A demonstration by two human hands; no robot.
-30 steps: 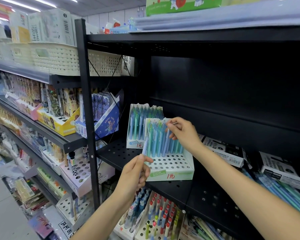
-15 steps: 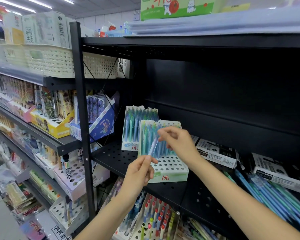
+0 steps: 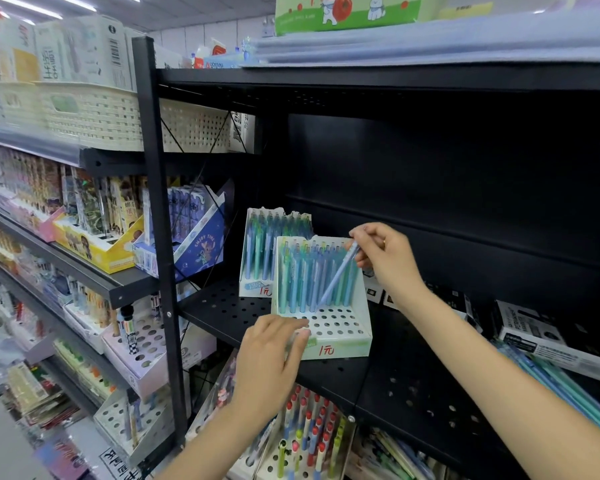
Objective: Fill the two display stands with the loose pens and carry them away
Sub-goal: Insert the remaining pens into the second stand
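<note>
Two white display stands sit on the black perforated shelf (image 3: 378,382). The front stand (image 3: 340,336) has blue and green pens in its back rows and open holes in its front rows. The rear stand (image 3: 257,285) behind it is packed with pens. My right hand (image 3: 383,254) pinches a light blue pen (image 3: 338,277) by its top, slanted, with its tip at a hole of the front stand. My left hand (image 3: 274,344) rests flat on the front stand's left front corner. Loose blue and green pens (image 3: 568,386) lie in a pile on the shelf at the far right.
White and black boxes (image 3: 541,344) lie on the shelf behind the loose pens. A black upright post (image 3: 160,237) stands left of the stands. Other pen displays (image 3: 305,441) fill the shelf below, and boxed stationery (image 3: 187,237) fills the shelves to the left.
My left hand has let go of the pen's lower end and dropped onto the front stand's corner. My right hand has brought the pen's tip down to the stand's holes.
</note>
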